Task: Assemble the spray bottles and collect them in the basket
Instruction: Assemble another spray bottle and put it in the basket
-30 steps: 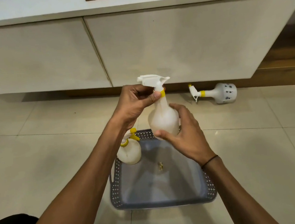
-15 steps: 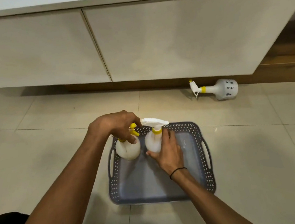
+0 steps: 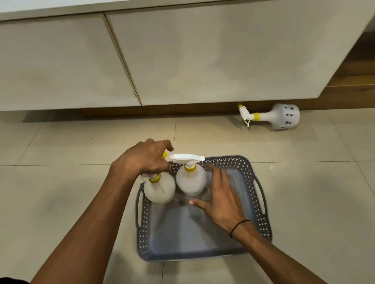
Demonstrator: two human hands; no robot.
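Left hand [image 3: 144, 157]: we see its fingers clenched over the spray head of the left bottle [image 3: 160, 190].
Right hand [image 3: 221, 200]: we see its fingers [image 3: 216, 173] spread and released, just beside the right bottle [image 3: 191, 181]; contact we cannot tell.
Basket [image 3: 260, 217]: grey, perforated walls, on the tiled floor [image 3: 44, 178]; we count two upright bottles side by side at its far left end.
Third bottle [image 3: 278, 116]: assembled, on its side on the floor by the cabinet [image 3: 217, 50], well apart from the basket.
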